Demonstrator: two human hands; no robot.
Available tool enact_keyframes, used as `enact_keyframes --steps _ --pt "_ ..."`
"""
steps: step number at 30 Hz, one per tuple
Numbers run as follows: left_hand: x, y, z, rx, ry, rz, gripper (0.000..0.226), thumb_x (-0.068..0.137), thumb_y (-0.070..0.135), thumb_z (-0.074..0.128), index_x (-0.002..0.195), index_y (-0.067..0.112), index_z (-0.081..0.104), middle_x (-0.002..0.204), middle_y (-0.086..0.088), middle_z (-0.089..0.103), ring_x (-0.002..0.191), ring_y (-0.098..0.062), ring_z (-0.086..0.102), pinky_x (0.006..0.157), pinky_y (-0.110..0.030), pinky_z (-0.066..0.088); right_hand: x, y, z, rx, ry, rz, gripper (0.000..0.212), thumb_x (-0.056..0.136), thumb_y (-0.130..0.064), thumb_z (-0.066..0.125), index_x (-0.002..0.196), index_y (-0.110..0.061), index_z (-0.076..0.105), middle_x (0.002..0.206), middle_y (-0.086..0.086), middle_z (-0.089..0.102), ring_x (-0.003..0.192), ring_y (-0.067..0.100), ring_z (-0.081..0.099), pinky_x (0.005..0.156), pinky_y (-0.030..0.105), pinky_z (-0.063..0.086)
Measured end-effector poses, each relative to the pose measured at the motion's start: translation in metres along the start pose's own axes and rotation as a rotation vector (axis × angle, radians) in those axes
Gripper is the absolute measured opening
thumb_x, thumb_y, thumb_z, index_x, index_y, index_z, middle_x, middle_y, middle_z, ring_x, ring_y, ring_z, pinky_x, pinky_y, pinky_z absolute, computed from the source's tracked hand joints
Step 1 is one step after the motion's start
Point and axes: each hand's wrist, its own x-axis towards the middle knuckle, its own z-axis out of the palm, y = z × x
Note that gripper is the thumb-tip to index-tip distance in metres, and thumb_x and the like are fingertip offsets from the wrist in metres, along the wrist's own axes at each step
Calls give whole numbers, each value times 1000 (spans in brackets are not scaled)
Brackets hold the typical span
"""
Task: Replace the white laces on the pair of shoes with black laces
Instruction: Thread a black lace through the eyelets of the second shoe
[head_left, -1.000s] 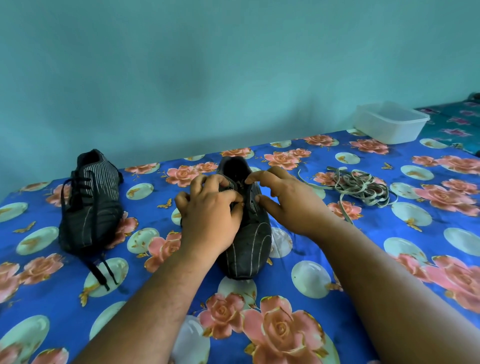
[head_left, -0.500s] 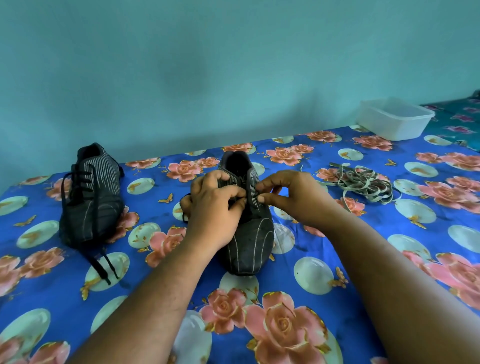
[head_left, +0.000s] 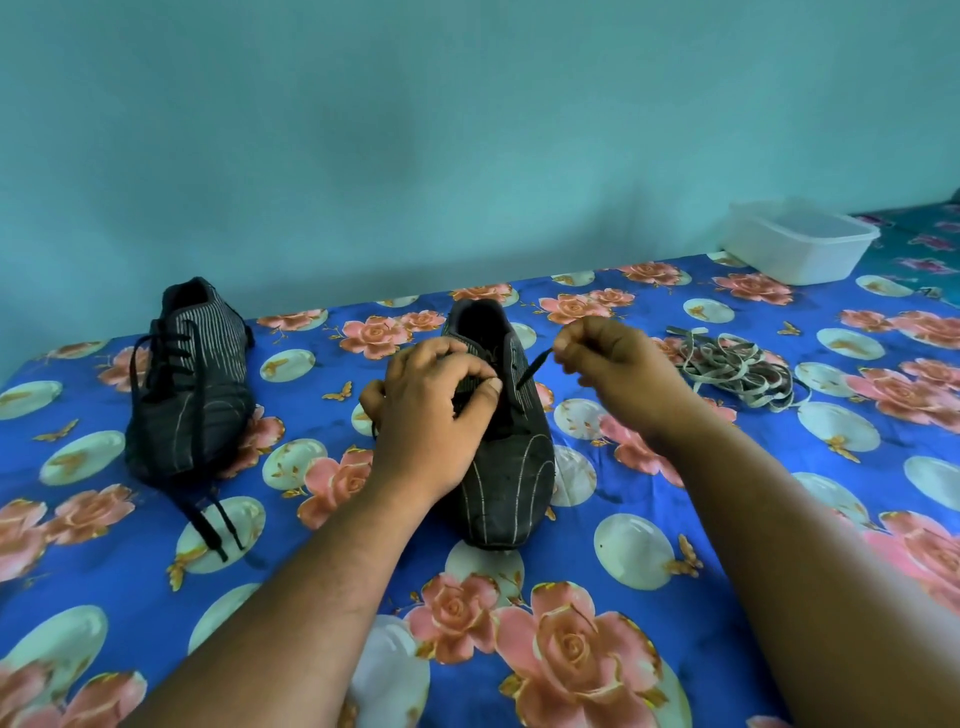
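Left hand (head_left: 434, 415) curled, fingertips pinched — right hand (head_left: 613, 364) raised, thumb-forefinger pinching.

White plastic tub (head_left: 800, 244) on floral blue cloth (head_left: 727, 597), far right.

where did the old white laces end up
In the head view the white laces lie bundled on the floral cloth at the right, just beyond the right hand and nearer than the plastic tub.

A dark striped shoe (head_left: 506, 441) sits mid-bed, toe toward the near edge, a black lace (head_left: 532, 366) rising taut from its right eyelets. The second shoe (head_left: 192, 389), far left, is already black-laced. The white laces (head_left: 735, 371) lie heaped to the right.
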Motion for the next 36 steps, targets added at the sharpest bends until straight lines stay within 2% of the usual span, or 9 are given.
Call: enact_keyframes --steps 4,7,9,13,17,22,28,33,36 --pt "6 -18 -3 -276 44 -154 9 87 54 54 93 50 60 102 21 66 98 7 58 97 -38 32 17 20 -32 209 400 217 11 104 -25 55 103 -16 62 91 5 64 68 14 59 66 36 52" --pt "15 -41 -8 -465 14 -350 22 81 60 54 90 43 64 97 16 70 96 -10 66 99 -50 49 25 39 -50 -62 563 299 19 102 -28 54 109 -12 62 98 8 66 70 17 58 66 33 50" --pt "18 -48 -10 -538 -29 -426 24 82 54 54 87 34 67 94 12 73 97 -16 68 99 -49 51 24 42 -44 -262 479 198 22 98 -37 60 111 -20 64 103 3 67 82 18 62 70 33 49" --pt "15 -44 -5 -534 -57 -351 28 85 53 53 88 31 71 94 10 74 97 -12 68 97 -44 52 11 24 -12 -428 16 -88 37 80 -80 54 96 -48 64 101 -15 68 109 20 60 96 52 47" --pt "13 -40 -2 -530 -45 -307 27 87 52 52 88 33 71 95 15 74 100 -9 67 99 -42 51 1 17 6 -452 -165 -256 26 85 -66 57 94 -43 63 100 -23 64 113 13 51 101 49 42" --pt "14 -46 0 -535 -72 -274 29 84 56 55 86 30 69 85 17 70 89 -9 64 93 -42 50 6 16 -7 -422 -65 -248 9 99 -32 63 91 -33 62 92 -17 63 100 21 58 87 42 48" --pt "12 -48 0 -524 -67 -252 13 96 24 69 87 33 70 90 13 72 87 -5 65 89 -32 52 19 28 -42 -431 424 43 17 104 -26 52 100 -11 58 82 3 58 83 31 53 62 35 31" --pt "12 -45 -3 -507 -61 -270 9 95 23 70 89 29 73 90 11 74 89 -10 67 92 -40 54 22 38 -53 -485 623 195 23 104 -28 50 112 -8 59 119 18 61 110 40 51 81 41 37" --pt "10 -42 -5 -523 -79 -285 8 91 39 71 85 34 71 88 14 73 90 -15 68 91 -42 54 18 29 -34 -535 428 29 28 96 -38 62 120 -24 61 127 7 59 122 33 47 99 46 38"
